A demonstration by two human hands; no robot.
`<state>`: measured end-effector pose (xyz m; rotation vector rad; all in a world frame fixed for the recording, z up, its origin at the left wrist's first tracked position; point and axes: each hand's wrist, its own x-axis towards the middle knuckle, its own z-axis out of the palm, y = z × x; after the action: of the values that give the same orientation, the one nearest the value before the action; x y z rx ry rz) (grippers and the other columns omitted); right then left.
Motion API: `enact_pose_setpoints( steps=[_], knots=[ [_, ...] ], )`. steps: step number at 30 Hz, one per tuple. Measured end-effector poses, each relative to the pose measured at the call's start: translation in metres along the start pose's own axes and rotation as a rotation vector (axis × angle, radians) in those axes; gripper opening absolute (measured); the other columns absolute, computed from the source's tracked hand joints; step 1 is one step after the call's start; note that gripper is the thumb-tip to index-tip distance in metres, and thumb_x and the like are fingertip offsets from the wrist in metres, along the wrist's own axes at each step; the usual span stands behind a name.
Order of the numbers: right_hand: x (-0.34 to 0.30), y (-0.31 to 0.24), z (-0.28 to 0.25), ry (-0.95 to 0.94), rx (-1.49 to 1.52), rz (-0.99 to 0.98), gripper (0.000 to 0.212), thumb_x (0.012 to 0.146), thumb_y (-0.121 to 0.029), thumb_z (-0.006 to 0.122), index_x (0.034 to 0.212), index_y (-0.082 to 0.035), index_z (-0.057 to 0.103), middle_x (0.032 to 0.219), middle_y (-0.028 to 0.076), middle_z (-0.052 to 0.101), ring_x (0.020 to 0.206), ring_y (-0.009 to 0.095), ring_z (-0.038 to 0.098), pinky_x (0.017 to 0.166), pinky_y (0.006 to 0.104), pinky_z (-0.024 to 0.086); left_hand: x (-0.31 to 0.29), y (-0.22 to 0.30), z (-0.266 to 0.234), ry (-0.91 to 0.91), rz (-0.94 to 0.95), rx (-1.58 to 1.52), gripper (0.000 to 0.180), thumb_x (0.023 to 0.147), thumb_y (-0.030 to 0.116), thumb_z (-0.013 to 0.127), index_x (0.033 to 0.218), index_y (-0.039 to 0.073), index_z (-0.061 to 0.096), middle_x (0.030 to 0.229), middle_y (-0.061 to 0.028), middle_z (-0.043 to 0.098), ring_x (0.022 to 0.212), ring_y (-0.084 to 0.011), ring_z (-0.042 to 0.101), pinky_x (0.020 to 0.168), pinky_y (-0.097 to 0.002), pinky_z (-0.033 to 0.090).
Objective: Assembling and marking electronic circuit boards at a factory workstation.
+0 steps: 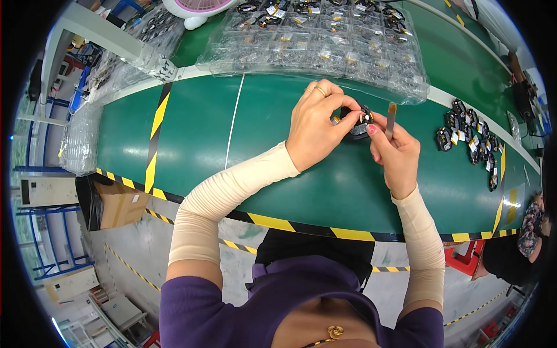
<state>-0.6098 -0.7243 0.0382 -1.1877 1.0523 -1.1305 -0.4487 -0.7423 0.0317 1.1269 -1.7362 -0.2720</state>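
Observation:
Over the green bench, a small black electronic assembly (360, 130) with a small white piece on it is held up between my two hands. My left hand (318, 119) is closed, thumb and forefinger pinching the assembly from its left side. At its right edge, the fingertips of my right hand (397, 152) touch it. A slim flat metal tool (390, 123) with a brownish end sticks up between the fingers of that closed right hand. Its lower end is hidden in the hand.
Clear plastic trays (313, 49) with black parts lie beyond my hands. Loose black assemblies with white labels (469, 132) are heaped to the right. Black-and-yellow tape (272, 222) runs along the near bench edge. A metal post (110, 37) stands far left; another person (516, 249) is at right.

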Motion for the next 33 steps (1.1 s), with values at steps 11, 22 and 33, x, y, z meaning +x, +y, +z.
enact_pose_setpoints(
  steps=[11, 22, 33],
  knots=[
    [-0.0039, -0.0006, 0.0037, 0.034, 0.085, 0.067, 0.026, 0.085, -0.003, 0.057, 0.11, 0.005, 0.058, 0.064, -0.003, 0.051, 0.049, 0.004, 0.042, 0.041, 0.0173, 0.026, -0.0025, 0.0014, 0.001, -0.003, -0.021, -0.118, 0.01, 0.067, 0.0, 0.069, 0.072, 0.002, 0.06, 0.072, -0.0047, 0.052, 0.07, -0.0159, 0.049, 0.064, -0.0278, 0.041],
    [-0.0048, -0.0015, 0.0031, 0.035, 0.093, 0.02, 0.027, 0.085, -0.002, 0.056, 0.111, 0.004, 0.058, 0.066, -0.003, 0.051, 0.05, 0.003, 0.042, 0.042, 0.0172, 0.027, -0.0035, -0.0002, 0.0019, -0.003, -0.048, -0.145, 0.01, 0.068, -0.001, 0.069, 0.076, 0.003, 0.064, 0.073, -0.0042, 0.054, 0.069, -0.0131, 0.05, 0.06, -0.0251, 0.042],
    [-0.0069, 0.0019, 0.0036, 0.034, 0.137, -0.036, 0.028, 0.085, -0.002, 0.057, 0.112, 0.005, 0.057, 0.068, -0.002, 0.054, 0.05, 0.004, 0.041, 0.043, 0.0176, 0.028, -0.0052, -0.0009, 0.0037, 0.009, -0.002, -0.154, 0.012, 0.066, -0.002, 0.068, 0.074, 0.003, 0.06, 0.073, -0.0041, 0.051, 0.069, -0.0139, 0.049, 0.06, -0.025, 0.042]
  ],
)
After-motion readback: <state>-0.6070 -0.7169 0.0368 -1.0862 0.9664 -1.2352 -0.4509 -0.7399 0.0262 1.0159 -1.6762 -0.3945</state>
